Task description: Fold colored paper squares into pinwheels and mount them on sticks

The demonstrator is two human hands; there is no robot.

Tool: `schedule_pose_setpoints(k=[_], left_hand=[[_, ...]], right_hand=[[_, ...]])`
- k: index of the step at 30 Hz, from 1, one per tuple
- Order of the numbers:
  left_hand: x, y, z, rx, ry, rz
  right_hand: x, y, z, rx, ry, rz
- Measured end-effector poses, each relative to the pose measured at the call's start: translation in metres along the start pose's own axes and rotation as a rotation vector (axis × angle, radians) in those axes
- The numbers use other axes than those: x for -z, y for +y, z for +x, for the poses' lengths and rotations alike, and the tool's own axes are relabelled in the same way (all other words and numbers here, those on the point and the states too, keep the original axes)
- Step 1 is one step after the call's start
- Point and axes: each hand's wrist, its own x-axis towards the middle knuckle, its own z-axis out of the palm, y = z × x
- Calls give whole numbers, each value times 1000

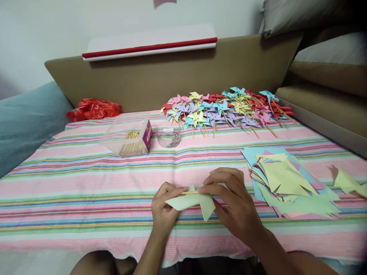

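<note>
Left hand (pixel 165 204) and right hand (pixel 233 202) pinch bent pale-green paper (pixel 187 202) and a thin tan stick (pixel 189 193) above striped cloth (pixel 86 183). A clear plastic box (pixel 113 136) holds wooden sticks (pixel 133 147); a round clear dish (pixel 161 142), silvery pieces (pixel 174 141).

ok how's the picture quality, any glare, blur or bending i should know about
Head view: soft, fairly even light on the striped cloth, whose stripes bend like wide-angle distortion; head view: the grey cushion looks smeared, and the top right corner falls nearly black; head view: the pale green paper shows clearly in outline, though fine detail is soft.
</note>
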Motion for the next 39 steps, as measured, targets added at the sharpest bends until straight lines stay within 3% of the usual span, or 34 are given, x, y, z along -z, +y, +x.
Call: schedule_pose_setpoints(k=[12, 15, 19, 22, 25, 31, 39], left_hand=[[0, 0, 1, 14, -60, -30], [0, -2, 1, 151, -82, -52], [-4, -9, 5, 420, 71, -276], [-7, -11, 10, 521, 144, -527], [-8, -10, 15, 543, 135, -598], [-8, -8, 15, 587, 58, -601], [-3, -12, 15, 711, 49, -469]], right_hand=[[-1, 5, -2, -61, -2, 29], [-4, 12, -4, -220, 80, 77], [-8, 18, -5, -534, 201, 196], [-13, 15, -5, -739, 83, 305], [-24, 8, -5, -850, -88, 388], [-53, 2, -7, -738, -402, 367], [-73, 2, -12, -617, -414, 159]])
